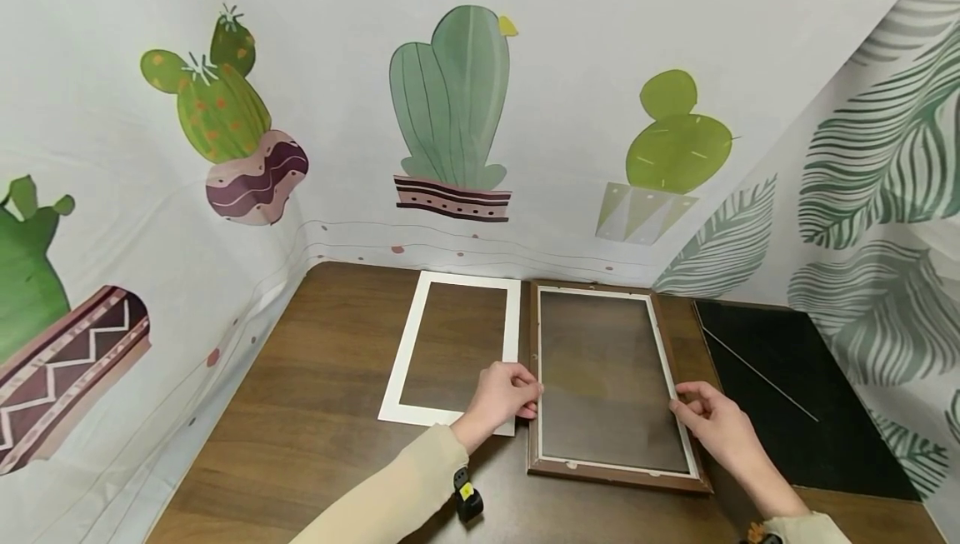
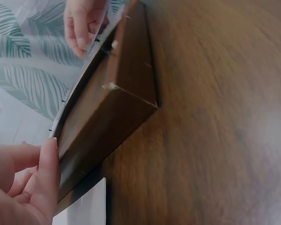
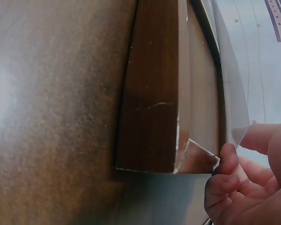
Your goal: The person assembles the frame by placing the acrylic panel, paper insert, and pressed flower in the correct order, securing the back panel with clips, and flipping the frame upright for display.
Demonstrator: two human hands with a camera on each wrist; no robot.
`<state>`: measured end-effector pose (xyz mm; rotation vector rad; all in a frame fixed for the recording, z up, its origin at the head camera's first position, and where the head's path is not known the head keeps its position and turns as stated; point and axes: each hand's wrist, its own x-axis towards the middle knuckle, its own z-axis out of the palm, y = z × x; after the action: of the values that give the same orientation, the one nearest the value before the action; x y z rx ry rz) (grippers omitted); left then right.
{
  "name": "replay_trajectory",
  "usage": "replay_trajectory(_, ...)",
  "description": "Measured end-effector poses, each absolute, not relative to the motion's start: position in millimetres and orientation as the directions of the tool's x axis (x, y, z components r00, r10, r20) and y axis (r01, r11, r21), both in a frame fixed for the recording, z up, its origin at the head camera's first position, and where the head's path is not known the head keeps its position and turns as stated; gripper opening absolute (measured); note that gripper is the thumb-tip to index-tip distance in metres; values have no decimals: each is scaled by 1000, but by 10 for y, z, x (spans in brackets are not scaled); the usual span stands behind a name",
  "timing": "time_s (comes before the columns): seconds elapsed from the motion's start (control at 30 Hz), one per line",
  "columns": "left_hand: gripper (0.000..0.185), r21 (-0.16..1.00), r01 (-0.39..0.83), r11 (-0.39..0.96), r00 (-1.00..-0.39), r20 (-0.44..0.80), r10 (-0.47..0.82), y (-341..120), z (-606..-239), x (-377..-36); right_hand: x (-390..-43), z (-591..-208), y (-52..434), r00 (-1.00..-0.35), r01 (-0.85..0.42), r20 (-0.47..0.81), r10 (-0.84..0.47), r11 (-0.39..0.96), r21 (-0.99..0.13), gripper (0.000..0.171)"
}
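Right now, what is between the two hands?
In the head view, the clear sheet in the brown frame lies between the left hand and right hand.

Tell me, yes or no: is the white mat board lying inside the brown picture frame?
No, the white mat board lies flat on the table to the left of the brown picture frame, not inside it.
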<state>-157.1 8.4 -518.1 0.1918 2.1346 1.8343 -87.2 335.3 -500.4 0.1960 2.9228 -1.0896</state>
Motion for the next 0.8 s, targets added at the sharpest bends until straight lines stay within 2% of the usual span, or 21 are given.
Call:
replay_trajectory(0.27,11,956,24,292,-947,-72,314,82,-5205,-1574,-863,-5007,3356,-991,130,-63,117,755,-643,39)
replay_trajectory(0.5,13,851,215,480,-946,58,320,56,-5197,-1584,-852,-5035,3363,-992,122,-48,118,765,-632,37)
replay_trajectory(0.8,16,840,224,494,-945,64,320,73,-5196,-1570,-842,-5052,3378,-994,105,-40,103,770,-629,37)
